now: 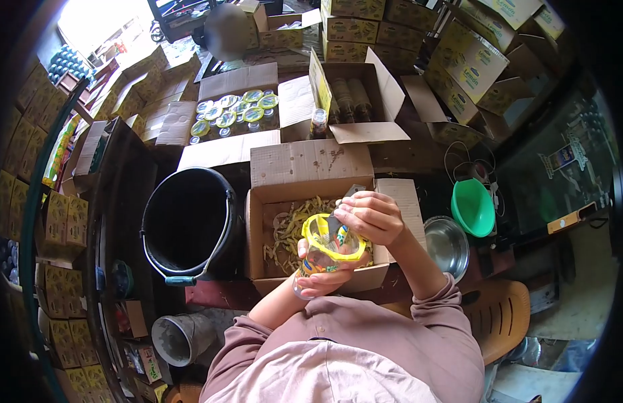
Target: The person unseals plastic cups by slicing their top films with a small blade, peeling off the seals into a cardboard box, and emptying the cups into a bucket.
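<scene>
My left hand [323, 277] is wrapped around a clear plastic jar [310, 263] with a yellow rim and a printed label, its mouth tilted up towards me. Fingers closed, my right hand [373, 216] pinches a thin grey blade [354, 191] against the far right part of the jar's rim. Part of the blade is hidden by the fingers. Beneath both hands stands an open cardboard box [256, 242], with curled yellow strips [288, 228] scattered inside it.
A black bucket [150, 221] stands left of the box. To the right are a metal bowl [451, 245] and a green basin [474, 207]. Behind, one carton [237, 75] holds several yellow-lidded jars [225, 119]; another open carton [387, 87] holds stacked items. A grey bucket [178, 340] sits lower left.
</scene>
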Available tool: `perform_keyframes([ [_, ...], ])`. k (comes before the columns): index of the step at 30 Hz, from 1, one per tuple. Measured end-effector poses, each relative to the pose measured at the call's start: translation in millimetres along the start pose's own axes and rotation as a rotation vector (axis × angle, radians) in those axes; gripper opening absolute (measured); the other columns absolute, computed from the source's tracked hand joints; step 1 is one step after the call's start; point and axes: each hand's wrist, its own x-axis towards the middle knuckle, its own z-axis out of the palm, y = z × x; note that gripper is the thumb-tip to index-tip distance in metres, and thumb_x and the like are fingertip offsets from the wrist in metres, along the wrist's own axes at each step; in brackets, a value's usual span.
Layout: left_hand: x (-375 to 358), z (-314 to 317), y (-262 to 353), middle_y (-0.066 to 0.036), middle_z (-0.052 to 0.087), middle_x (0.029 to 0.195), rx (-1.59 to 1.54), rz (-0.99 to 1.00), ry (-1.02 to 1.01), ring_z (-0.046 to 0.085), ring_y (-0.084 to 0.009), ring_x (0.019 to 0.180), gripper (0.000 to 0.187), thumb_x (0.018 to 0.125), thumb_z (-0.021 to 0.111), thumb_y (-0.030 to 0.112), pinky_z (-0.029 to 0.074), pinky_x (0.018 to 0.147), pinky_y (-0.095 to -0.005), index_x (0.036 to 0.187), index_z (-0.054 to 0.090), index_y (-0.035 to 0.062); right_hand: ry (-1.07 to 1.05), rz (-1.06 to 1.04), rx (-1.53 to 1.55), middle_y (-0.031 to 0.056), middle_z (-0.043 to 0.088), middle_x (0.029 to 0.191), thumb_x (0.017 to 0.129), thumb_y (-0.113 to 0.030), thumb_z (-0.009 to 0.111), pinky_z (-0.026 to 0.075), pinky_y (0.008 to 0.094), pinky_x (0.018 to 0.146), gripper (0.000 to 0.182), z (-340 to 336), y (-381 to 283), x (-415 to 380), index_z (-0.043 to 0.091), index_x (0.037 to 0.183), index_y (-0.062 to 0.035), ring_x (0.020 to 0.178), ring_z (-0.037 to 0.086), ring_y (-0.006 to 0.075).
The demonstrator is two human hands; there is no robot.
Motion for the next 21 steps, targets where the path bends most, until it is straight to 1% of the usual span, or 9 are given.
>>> perform_keyframes([
  [5,-16,7,-4,-0.019,0.055,0.075,0.049,0.115,0.109,0.062,-0.0252,0.054,0.057,0.062,0.072,0.011,0.056,0.059,-0.0393,0.099,0.032,-0.0027,0.064,0.020,-0.103,0.0058,0.061,0.070,0.067,0.000,0.064,0.053,0.0298,0.068,0.012,-12,6,4,0.066,0.079,0.0006,0.073,0.063,0.0182],
  [8,-28,11,-5,-0.018,0.052,0.075,0.121,0.201,0.155,0.061,-0.0250,0.054,0.059,0.062,0.070,0.014,0.057,0.059,-0.0400,0.100,0.030,-0.0046,0.186,0.178,-0.164,0.0059,0.061,0.070,0.065,0.008,0.061,0.053,0.0305,0.067,0.014,-16,13,-1,0.065,0.077,0.0012,0.073,0.063,0.0184],
  [12,-51,22,0,-0.018,0.048,0.076,0.253,0.251,0.247,0.059,-0.0234,0.054,0.058,0.064,0.066,0.015,0.057,0.055,-0.0381,0.106,0.033,-0.0062,0.144,0.436,-0.181,0.0072,0.060,0.069,0.062,0.012,0.058,0.052,0.0287,0.063,0.022,-15,21,-17,0.065,0.076,-0.0039,0.063,0.061,0.0196],
  [13,-52,29,1,-0.018,0.049,0.075,0.289,0.262,0.286,0.059,-0.0237,0.052,0.059,0.062,0.068,0.014,0.057,0.054,-0.0374,0.105,0.031,-0.0048,0.028,0.431,-0.175,0.0099,0.061,0.070,0.063,0.012,0.056,0.053,0.0297,0.060,0.049,-14,26,-27,0.061,0.107,-0.0099,0.060,0.061,0.0215],
  [15,-54,37,3,-0.017,0.050,0.074,0.403,0.305,0.314,0.056,-0.0228,0.049,0.057,0.062,0.068,0.011,0.055,0.051,-0.0350,0.104,0.032,-0.0006,-0.566,0.605,-0.265,0.0117,0.060,0.067,0.062,0.011,0.056,0.052,0.0340,0.059,0.069,-1,20,-37,0.045,0.125,-0.0143,0.061,0.061,0.0249],
  [16,-53,51,10,-0.016,0.050,0.075,0.581,0.216,0.476,0.055,-0.0218,0.052,0.053,0.063,0.068,0.011,0.053,0.052,-0.0323,0.104,0.036,0.0028,-0.865,0.683,-0.306,0.0126,0.059,0.066,0.061,0.011,0.056,0.052,0.0361,0.058,0.080,6,15,-45,0.037,0.134,-0.0165,0.061,0.061,0.0266],
  [17,-48,66,12,-0.015,0.051,0.078,0.880,0.179,0.718,0.056,-0.0207,0.056,0.054,0.062,0.069,0.010,0.052,0.055,-0.0310,0.105,0.037,0.0034,-1.058,0.712,-0.322,0.0146,0.058,0.065,0.060,0.012,0.054,0.051,0.0396,0.058,0.101,14,9,-57,0.008,0.142,-0.0228,0.063,0.061,0.0299],
  [19,-50,76,11,-0.013,0.055,0.086,1.404,0.169,1.130,0.058,-0.0164,0.068,0.059,0.061,0.072,0.005,0.049,0.059,-0.0269,0.108,0.037,0.0048,-1.051,0.763,-0.308,0.0160,0.059,0.066,0.061,0.009,0.055,0.051,0.0406,0.060,0.086,10,0,-59,0.026,0.138,-0.0145,0.063,0.061,0.0312],
  [21,-35,88,5,-0.012,0.057,0.088,2.009,0.158,1.406,0.059,-0.0195,0.081,0.055,0.063,0.073,0.005,0.048,0.071,-0.0294,0.105,0.038,0.0052,-0.982,0.834,-0.334,0.0175,0.061,0.070,0.062,0.008,0.054,0.051,0.0409,0.062,0.070,1,1,-63,0.040,0.129,-0.0079,0.064,0.062,0.0318],
])
